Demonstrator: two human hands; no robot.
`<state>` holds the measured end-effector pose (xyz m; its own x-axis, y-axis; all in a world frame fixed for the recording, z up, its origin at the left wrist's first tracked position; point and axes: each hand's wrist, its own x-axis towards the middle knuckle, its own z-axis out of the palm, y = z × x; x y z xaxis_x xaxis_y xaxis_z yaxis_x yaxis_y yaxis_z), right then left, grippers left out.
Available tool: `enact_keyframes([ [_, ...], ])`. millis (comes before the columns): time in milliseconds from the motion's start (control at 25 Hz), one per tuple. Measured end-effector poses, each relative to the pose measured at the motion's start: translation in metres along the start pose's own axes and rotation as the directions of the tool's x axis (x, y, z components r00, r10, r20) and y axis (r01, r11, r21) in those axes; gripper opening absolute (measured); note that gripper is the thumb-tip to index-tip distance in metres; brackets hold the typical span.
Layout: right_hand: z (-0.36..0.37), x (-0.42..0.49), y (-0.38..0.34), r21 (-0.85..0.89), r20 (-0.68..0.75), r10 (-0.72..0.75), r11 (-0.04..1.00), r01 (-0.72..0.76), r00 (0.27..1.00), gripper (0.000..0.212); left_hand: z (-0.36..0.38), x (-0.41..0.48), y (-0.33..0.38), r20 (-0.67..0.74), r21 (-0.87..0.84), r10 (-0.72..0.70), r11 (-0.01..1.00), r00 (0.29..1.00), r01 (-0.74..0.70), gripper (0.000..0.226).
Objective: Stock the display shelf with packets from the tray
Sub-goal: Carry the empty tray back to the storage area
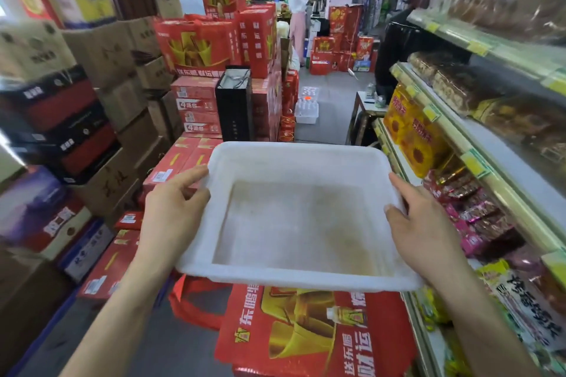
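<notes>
A white plastic tray (300, 159) is held in front of me at waist height, and nothing lies in it. My left hand (174, 205) grips its left rim, thumb on top. Its right rim is gripped by my right hand (428, 223), with the thumb inside the rim. The display shelf (490, 177) runs along my right side. Its tiers hold yellow sunflower-print packets (419, 138), pink and red packets (477, 214) and brown snack packs (453, 82).
Red drink cartons (306, 337) sit on the floor just below the tray. Stacked cardboard boxes and red cartons (196, 49) fill the left side. A narrow aisle runs ahead, where a person (297, 18) stands near a counter far back.
</notes>
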<state>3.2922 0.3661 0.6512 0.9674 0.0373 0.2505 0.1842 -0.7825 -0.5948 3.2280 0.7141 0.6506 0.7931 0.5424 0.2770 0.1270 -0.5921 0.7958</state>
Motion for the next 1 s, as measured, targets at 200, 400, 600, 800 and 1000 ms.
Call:
enact_keyframes([
  [200,0.012,0.041,-0.050,0.021,0.123,-0.174,0.985,0.173,0.977,0.057,-0.045,-0.019,0.002,-0.172,0.069,-0.104,0.991,0.980,0.117,0.045],
  [400,0.057,0.035,-0.125,0.086,0.300,-0.407,0.912,0.401,0.863,0.057,-0.121,-0.083,-0.015,-0.452,0.057,-0.253,0.949,0.855,0.311,0.039],
  [600,0.106,-0.018,-0.226,0.317,0.401,-0.670,0.741,0.591,0.625,0.057,-0.211,-0.188,-0.036,-0.711,-0.017,-0.385,0.846,0.589,0.532,0.036],
  [800,0.147,-0.069,-0.307,0.537,0.413,-0.789,0.615,0.577,0.456,0.059,-0.272,-0.261,-0.051,-0.821,-0.088,-0.393,0.803,0.413,0.589,0.035],
  [1000,0.184,-0.140,-0.360,0.595,0.453,-0.796,0.605,0.529,0.402,0.058,-0.331,-0.311,-0.078,-0.860,-0.139,-0.402,0.777,0.313,0.614,0.033],
])
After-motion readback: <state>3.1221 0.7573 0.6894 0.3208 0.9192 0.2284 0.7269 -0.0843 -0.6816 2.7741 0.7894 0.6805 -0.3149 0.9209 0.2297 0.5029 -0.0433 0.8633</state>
